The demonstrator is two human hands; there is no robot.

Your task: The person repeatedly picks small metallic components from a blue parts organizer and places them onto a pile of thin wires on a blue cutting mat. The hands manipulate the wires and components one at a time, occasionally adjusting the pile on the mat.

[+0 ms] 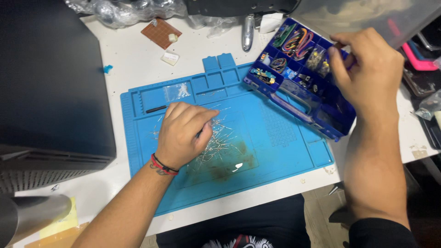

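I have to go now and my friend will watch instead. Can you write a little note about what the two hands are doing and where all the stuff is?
Left hand: resting on the blue work mat, fingers curled among a loose pile of thin wire leads; whether it grips anything cannot be told.
Right hand: over the blue compartment box, fingertips pinched together above a compartment; what it pinches is too small to tell.
The box sits open on the mat's far right corner, full of small parts and coloured wires.
A small clear bag lies in a mat tray.
A brown perforated board lies on the white table beyond the mat.
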